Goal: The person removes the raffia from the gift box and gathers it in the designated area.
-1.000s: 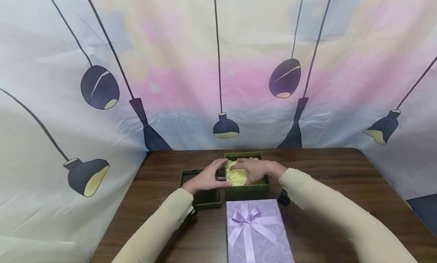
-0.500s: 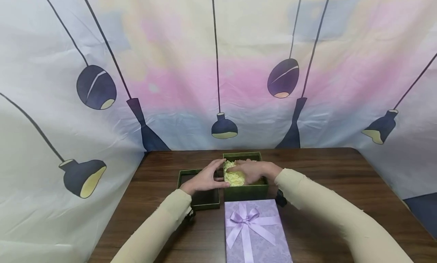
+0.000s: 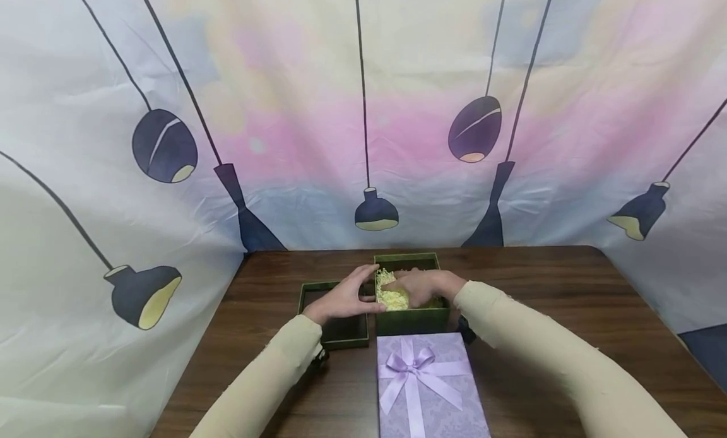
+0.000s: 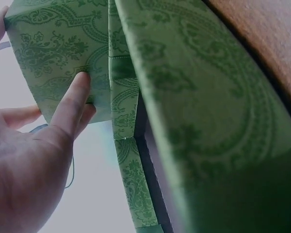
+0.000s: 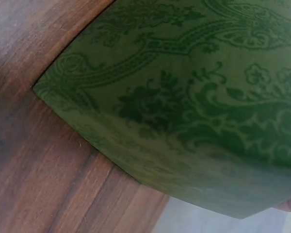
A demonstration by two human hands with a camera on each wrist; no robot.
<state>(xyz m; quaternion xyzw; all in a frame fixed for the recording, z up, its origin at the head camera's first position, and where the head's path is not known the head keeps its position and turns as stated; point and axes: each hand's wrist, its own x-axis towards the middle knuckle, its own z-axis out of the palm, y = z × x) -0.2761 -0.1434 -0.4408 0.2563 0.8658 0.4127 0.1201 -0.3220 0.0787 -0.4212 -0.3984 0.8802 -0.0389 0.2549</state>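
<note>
A green patterned box (image 3: 411, 322) stands uncovered at the table's far middle, partly filled with pale yellow shredded paper (image 3: 393, 300). My left hand (image 3: 342, 297) spans the box's left side, thumb near the front corner and a finger near the back one. In the left wrist view an extended finger (image 4: 72, 104) touches the patterned wall. My right hand (image 3: 421, 288) reaches into the box and presses on the shredded paper; some of its fingertips are hidden. Only the box's outer wall (image 5: 184, 107) and a sliver of hand show in the right wrist view.
A shallow green box lid (image 3: 343, 344), dark inside, lies just left of the box, under the left hand. In front sits a lilac gift box (image 3: 426, 394) with a ribbon bow. A curtain printed with lamps (image 3: 377, 214) hangs behind the wooden table (image 3: 539, 286).
My right hand shifts slightly within the box, its fingers working lower into the shredded paper. My left hand stays at the box's left side. The lid and lilac box stay put.
</note>
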